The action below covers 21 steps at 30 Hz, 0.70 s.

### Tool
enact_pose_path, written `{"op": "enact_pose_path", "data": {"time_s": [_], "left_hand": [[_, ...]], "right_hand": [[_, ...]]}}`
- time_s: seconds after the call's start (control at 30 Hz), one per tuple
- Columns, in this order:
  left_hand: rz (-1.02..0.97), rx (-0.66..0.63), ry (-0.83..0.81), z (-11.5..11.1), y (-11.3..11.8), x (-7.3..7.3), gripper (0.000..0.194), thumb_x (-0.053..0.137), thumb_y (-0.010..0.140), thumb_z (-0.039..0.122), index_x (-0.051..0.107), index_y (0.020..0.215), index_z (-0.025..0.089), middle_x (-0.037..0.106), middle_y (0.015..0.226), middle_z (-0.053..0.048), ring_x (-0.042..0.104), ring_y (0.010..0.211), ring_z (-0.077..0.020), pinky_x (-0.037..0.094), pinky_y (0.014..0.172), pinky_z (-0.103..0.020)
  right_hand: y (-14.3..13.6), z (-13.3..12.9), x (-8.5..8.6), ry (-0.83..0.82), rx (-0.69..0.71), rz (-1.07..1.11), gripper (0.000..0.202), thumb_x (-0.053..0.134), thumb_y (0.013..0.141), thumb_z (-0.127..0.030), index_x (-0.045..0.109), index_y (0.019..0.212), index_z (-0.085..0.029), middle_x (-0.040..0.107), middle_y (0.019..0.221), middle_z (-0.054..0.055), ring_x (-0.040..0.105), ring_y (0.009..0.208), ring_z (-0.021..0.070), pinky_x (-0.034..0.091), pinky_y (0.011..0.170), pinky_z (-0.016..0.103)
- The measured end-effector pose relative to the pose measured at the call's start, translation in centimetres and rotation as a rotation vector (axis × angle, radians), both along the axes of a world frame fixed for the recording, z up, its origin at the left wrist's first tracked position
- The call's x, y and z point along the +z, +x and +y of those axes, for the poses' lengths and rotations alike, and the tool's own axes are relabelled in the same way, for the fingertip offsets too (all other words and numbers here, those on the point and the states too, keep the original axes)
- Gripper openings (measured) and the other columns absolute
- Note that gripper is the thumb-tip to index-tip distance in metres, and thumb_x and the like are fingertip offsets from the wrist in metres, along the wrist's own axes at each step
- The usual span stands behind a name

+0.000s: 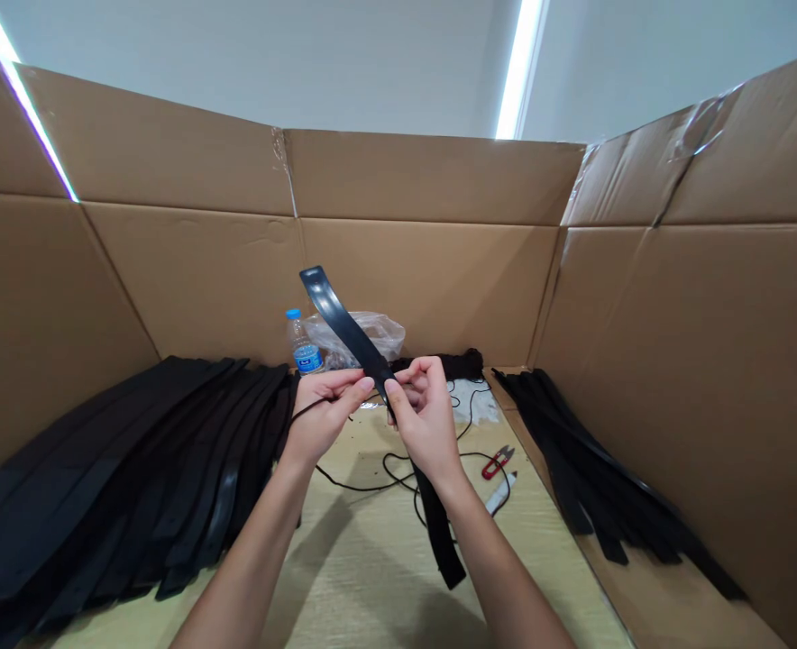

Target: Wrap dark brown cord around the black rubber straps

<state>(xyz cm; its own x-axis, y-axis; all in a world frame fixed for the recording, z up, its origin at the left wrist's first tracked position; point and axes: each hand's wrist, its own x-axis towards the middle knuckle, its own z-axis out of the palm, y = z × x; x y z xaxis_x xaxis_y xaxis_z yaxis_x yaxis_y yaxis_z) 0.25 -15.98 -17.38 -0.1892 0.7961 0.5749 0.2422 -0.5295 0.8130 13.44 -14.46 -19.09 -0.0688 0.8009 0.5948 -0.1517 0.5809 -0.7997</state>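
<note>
A long black strap (348,329) with a glossy upper end slants up in front of me, its lower end hanging down past my right wrist. My left hand (327,406) pinches the strap's edge near its middle, and a thin black cord (358,488) passes over its fingers and trails down to the table. My right hand (425,410) grips the same strap just to the right, thumb on top. The cord loops loosely over the tabletop below. What lies between the fingertips of both hands is partly hidden.
Black strips (161,469) lie piled at left, more strips (574,451) at right. Red thread snips (498,461) and a white marker-like tube (501,493) rest on the table (358,559). Behind stand a water bottle (306,347), a plastic bag (378,332) and cardboard walls (425,270).
</note>
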Motion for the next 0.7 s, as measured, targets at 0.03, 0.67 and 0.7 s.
{"op": "enact_pose_path", "data": {"time_s": [0.03,0.67,0.7], "left_hand": [[0.005,-0.006,-0.002,-0.1,0.0,0.1,0.026,0.07,0.067,0.035,0.061,0.053,0.015,0.044,0.043,0.002,0.034,0.041,-0.0088,0.025,0.04,-0.023],[0.101,-0.097,-0.004,-1.6,0.4,1.4,0.029,0.066,0.069,0.033,0.053,0.048,0.016,0.037,0.042,0.003,0.028,0.04,-0.0073,0.019,0.039,-0.022],[0.109,-0.096,-0.006,-1.6,0.4,1.4,0.029,0.066,0.069,0.033,0.053,0.048,0.016,0.036,0.042,0.003,0.027,0.04,-0.0072,0.018,0.039,-0.022]], "right_hand": [[0.0,0.0,0.0,-0.013,0.032,0.032,0.021,0.057,0.083,-0.029,0.04,0.095,-0.024,0.051,0.079,-0.004,0.049,0.053,0.0075,0.043,0.047,0.019],[1.7,0.1,1.0,-0.123,0.589,0.108,0.033,0.065,0.079,-0.036,0.048,0.105,-0.027,0.049,0.083,-0.005,0.049,0.045,0.0042,0.037,0.04,0.02],[1.7,0.1,1.0,-0.121,0.589,0.115,0.032,0.066,0.079,-0.035,0.048,0.104,-0.027,0.049,0.083,-0.005,0.049,0.044,0.004,0.037,0.04,0.019]]}}
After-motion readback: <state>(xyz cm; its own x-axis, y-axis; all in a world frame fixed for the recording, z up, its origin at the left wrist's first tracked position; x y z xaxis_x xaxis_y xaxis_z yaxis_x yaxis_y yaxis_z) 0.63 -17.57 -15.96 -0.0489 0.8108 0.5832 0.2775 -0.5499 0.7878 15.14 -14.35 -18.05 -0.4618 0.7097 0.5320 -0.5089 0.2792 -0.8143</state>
